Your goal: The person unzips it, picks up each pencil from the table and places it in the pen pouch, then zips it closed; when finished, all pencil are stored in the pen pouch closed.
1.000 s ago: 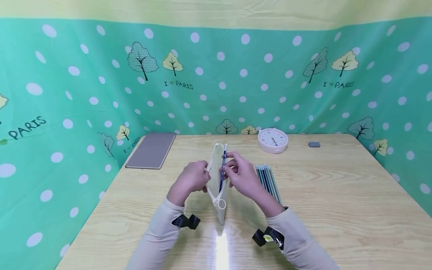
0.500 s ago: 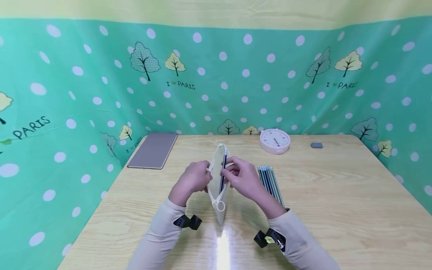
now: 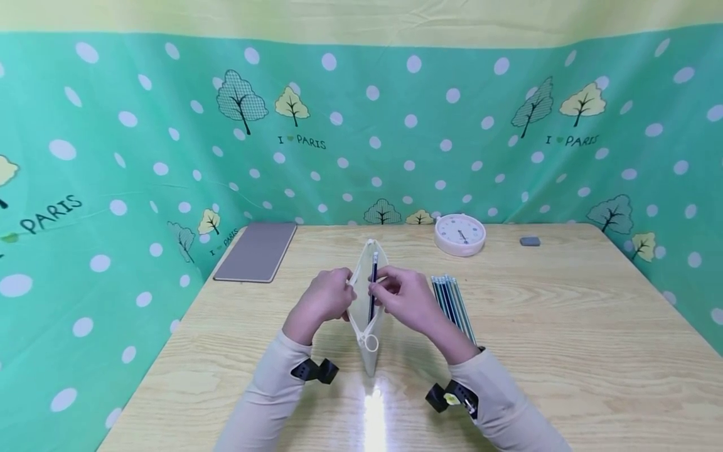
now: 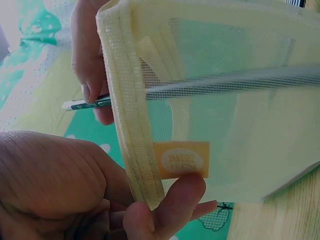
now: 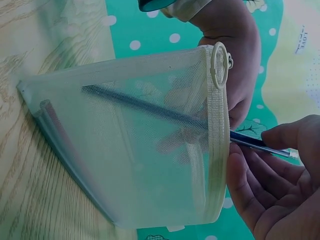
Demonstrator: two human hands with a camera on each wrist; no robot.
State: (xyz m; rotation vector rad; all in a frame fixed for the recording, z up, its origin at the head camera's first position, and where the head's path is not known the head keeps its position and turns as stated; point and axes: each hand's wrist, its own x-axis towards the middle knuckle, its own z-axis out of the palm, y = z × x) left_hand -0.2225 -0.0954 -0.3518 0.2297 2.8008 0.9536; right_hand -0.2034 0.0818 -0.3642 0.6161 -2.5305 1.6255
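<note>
A pale cream mesh zip pouch (image 3: 369, 363) stands on edge on the table, its mouth spread open upward. My left hand (image 3: 324, 296) pinches the left rim beside a small orange tag (image 4: 182, 159). My right hand (image 3: 408, 300) holds a dark blue pencil (image 3: 374, 269) near its white-tipped top end, between thumb and fingers. Most of that pencil slants down inside the pouch, seen through the mesh in the right wrist view, its lower end above the pouch's bottom. Long thin things (image 5: 57, 127) lie along the bottom, blurred by the mesh. A zip ring (image 3: 371, 343) hangs at the near end.
A row of several pencils (image 3: 452, 304) lies right of the pouch, partly behind my right forearm. Farther back are a white round clock (image 3: 460, 235) and a grey-blue eraser (image 3: 530, 242). A grey notebook (image 3: 257, 252) lies at the back left. A green dotted curtain (image 3: 316, 176) borders the table.
The pencil has gone a little lower into the pouch, with my right hand following slightly downward. My left hand keeps its hold on the rim.
</note>
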